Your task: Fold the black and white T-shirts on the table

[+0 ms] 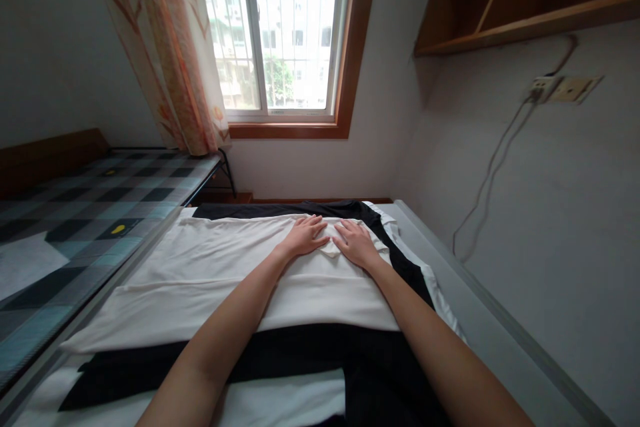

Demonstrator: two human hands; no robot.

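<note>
A white garment (200,260), perhaps a shirt, lies spread out with a few creases. My left hand (304,235) rests flat on its far part, fingers spread. Close beside it, my right hand (356,243) also presses flat on the white cloth, fingers apart. A small folded bit of white fabric shows between the two hands. Beneath the white garment lies a black garment (320,353), which sticks out at the near, far and right sides. Under that, more white cloth (285,400) shows at the near edge and along the right.
A grey table surface (453,267) runs along the right wall. To the left is a bed with a checked mattress (135,193) and a white paper (30,260) on it. Ahead are a window (295,33) and curtain (165,47). A shelf (530,20) and cable (493,173) are at right.
</note>
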